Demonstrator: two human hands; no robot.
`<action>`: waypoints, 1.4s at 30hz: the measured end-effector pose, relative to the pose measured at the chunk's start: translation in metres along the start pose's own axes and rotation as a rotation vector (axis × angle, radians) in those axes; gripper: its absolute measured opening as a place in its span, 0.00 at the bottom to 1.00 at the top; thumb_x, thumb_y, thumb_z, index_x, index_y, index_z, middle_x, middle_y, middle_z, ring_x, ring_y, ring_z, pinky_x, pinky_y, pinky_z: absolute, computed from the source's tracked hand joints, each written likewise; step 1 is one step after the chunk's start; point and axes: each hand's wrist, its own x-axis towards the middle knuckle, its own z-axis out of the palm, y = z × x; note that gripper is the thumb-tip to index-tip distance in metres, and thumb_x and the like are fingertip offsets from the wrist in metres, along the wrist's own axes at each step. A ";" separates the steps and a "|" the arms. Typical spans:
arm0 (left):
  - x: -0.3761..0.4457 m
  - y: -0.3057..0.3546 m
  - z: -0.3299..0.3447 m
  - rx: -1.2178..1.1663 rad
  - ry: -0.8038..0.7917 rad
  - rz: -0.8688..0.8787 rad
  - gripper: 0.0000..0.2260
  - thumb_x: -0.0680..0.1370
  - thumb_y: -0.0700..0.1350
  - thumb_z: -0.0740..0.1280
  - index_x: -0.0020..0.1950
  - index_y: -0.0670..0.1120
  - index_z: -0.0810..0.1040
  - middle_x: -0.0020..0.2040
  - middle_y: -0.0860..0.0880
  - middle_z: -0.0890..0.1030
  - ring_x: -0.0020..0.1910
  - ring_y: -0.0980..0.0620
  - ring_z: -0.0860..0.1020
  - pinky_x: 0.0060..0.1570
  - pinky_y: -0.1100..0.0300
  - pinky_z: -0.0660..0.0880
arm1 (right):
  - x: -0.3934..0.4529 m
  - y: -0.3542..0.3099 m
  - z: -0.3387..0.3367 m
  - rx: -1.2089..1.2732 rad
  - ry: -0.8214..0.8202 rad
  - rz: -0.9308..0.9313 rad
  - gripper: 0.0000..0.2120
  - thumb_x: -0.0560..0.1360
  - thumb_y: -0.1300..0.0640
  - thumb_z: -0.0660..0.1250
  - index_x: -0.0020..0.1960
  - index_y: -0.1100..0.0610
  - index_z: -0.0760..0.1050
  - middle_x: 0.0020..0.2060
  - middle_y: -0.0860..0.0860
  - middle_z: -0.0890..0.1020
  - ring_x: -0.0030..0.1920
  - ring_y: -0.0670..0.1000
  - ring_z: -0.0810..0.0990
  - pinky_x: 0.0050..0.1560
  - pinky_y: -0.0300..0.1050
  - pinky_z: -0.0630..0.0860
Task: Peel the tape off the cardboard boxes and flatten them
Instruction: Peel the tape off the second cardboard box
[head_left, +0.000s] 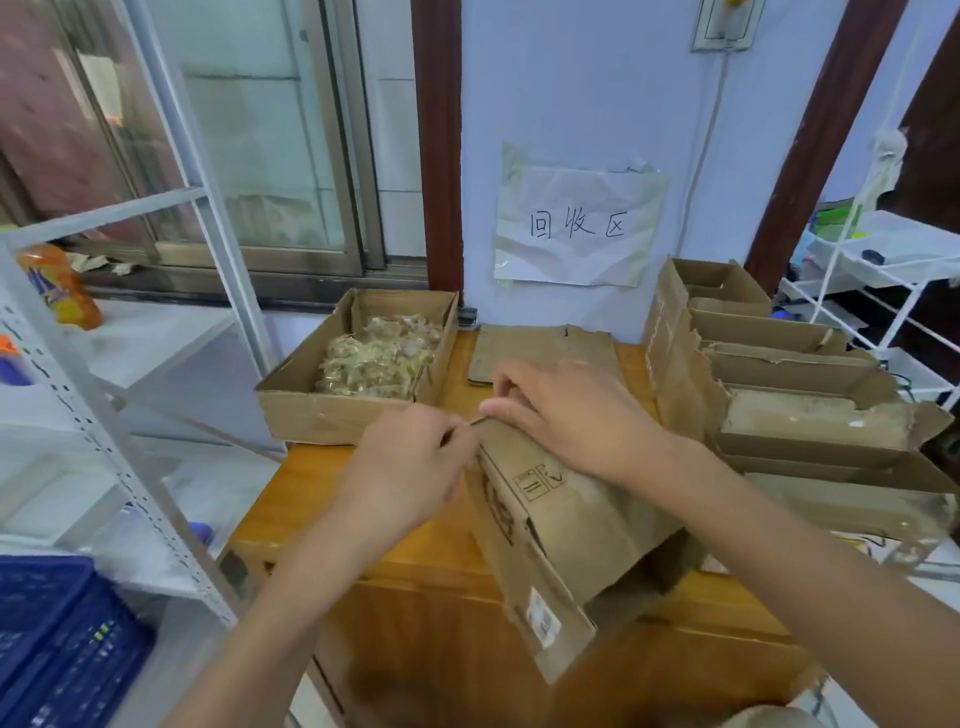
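The wooden surface (363, 525) carried everything. At its right edge, beyond the box in work, stood a stack of opened cardboard boxes (789, 374), not yet flattened. To the left of the worked box, well apart, an open tray box (332, 410) held a heap of crumpled peeled tape (374, 358). Behind the worked box, near the wall, a flattened cardboard sheet (524, 348) lay on the surface.

The worked cardboard box (566, 514) stood tilted in the middle, already partly collapsed. The right hand (566, 410) rested on its top edge with curled fingers, apparently gripping and steadying it. The left hand (410, 467) pinched a thin strip of tape (477, 422) at the box's upper left corner, just beside the right hand; the strip was very small and hard to see.

The risk, in my judgement, was that such a narrow strip would tear off short if pulled too sharply, leaving a rest on the cardboard. A pull against a weak hold could also let the tilted box slide toward the surface edge.
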 end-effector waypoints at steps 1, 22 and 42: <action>-0.001 -0.001 -0.001 -0.121 -0.041 -0.016 0.18 0.83 0.42 0.60 0.35 0.42 0.77 0.26 0.49 0.78 0.24 0.49 0.75 0.28 0.56 0.73 | 0.000 0.004 0.003 0.043 -0.003 -0.002 0.26 0.80 0.29 0.47 0.55 0.47 0.73 0.34 0.44 0.79 0.36 0.46 0.78 0.48 0.53 0.80; -0.023 0.010 0.017 0.082 0.191 -0.130 0.29 0.78 0.73 0.54 0.34 0.49 0.73 0.29 0.53 0.75 0.30 0.54 0.75 0.31 0.57 0.65 | 0.003 0.009 0.012 0.127 -0.018 0.046 0.21 0.81 0.32 0.53 0.37 0.44 0.68 0.29 0.44 0.75 0.31 0.44 0.74 0.34 0.44 0.63; 0.010 0.035 -0.015 0.525 0.011 -0.009 0.19 0.83 0.52 0.59 0.34 0.48 0.72 0.29 0.51 0.75 0.31 0.52 0.78 0.30 0.58 0.66 | -0.013 -0.001 0.010 0.127 0.023 0.124 0.23 0.82 0.32 0.49 0.41 0.45 0.71 0.30 0.45 0.77 0.34 0.42 0.75 0.62 0.52 0.73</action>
